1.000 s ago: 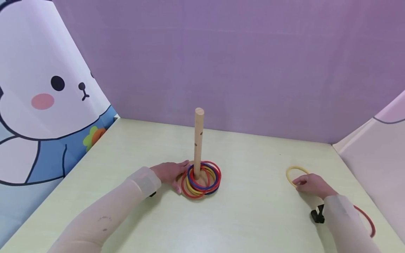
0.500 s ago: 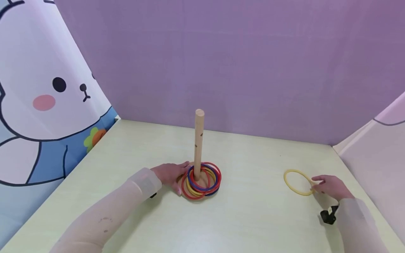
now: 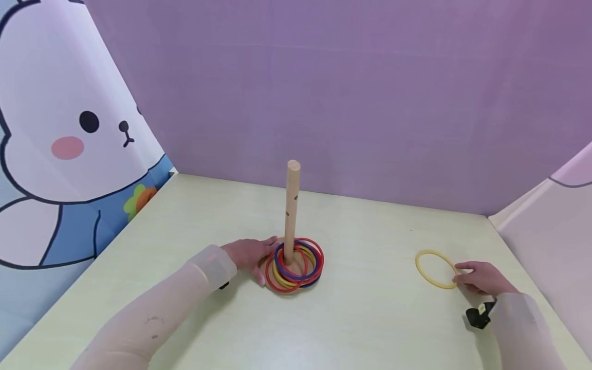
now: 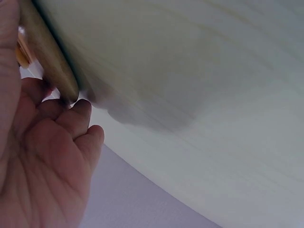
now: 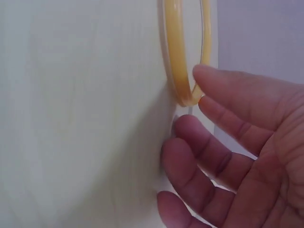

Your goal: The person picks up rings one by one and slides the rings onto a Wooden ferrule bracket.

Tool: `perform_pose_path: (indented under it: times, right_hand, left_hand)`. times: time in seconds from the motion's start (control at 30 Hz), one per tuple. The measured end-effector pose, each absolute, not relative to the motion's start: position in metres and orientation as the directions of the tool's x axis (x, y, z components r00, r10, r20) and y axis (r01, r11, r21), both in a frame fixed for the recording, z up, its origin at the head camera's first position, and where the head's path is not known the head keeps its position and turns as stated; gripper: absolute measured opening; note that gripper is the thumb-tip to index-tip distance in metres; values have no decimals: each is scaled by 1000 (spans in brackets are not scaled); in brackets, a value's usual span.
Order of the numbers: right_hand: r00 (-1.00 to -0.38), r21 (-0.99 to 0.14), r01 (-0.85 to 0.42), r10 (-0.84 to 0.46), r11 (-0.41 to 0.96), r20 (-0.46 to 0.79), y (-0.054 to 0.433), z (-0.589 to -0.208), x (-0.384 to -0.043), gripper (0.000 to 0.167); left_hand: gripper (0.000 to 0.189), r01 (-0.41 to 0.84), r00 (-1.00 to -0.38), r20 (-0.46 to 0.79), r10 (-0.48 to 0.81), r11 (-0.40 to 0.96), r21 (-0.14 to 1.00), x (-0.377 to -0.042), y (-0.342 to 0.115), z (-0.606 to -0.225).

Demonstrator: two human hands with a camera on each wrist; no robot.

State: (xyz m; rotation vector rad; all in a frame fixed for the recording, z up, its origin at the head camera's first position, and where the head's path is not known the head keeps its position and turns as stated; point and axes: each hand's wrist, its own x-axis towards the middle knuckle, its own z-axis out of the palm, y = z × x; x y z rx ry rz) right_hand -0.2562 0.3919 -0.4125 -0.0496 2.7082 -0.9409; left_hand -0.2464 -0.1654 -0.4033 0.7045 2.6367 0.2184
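A wooden peg stands upright on a round wooden base, with several red, blue and yellow rings loosely stacked around its foot. My left hand grips the left edge of this base, thumb in front and fingers behind. In the left wrist view, the fingertips meet the base's rim. Far to the right, a yellow ring lies flat on the table. My right hand pinches its near right edge between thumb and index finger. The right wrist view shows the other fingers curved below the ring.
The pale table runs back to a purple cloth wall. A cartoon-print panel borders the left side, and a white panel the right. Bare tabletop lies between the peg stand and the yellow ring.
My right hand has shifted from the yellow ring's front left edge to its right edge. A red ring seen beside the right forearm is now out of sight. The left hand stays put.
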Motion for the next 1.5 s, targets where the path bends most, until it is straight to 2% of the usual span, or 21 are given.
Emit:
perform_pose_path:
  times: [0.23, 0.4, 0.6, 0.93, 1.5]
  right_hand:
    - [-933, -691, 187, -93, 698, -346, 384, -415, -258, 64]
    - [-911, -747, 243, -118, 619, -394, 384, -415, -254, 64]
    - [-913, -741, 273, -77, 614, -400, 379, -414, -253, 65]
    - [-927, -714, 264, -35, 648, -374, 370, -416, -255, 63]
    - [-920, -691, 228, -79, 686, -383, 359, -409, -259, 57]
  left_hand:
    - [103, 446, -798, -328, 506, 861, 242, -243, -166, -403]
    - [102, 449, -795, -331, 509, 860, 243, -241, -163, -403]
    - [105, 449, -802, -319, 505, 862, 233, -242, -162, -400]
    - [104, 454, -800, -315, 511, 858, 240, -243, -163, -400]
    - [102, 429, -807, -342, 482, 876, 221, -242, -160, -399]
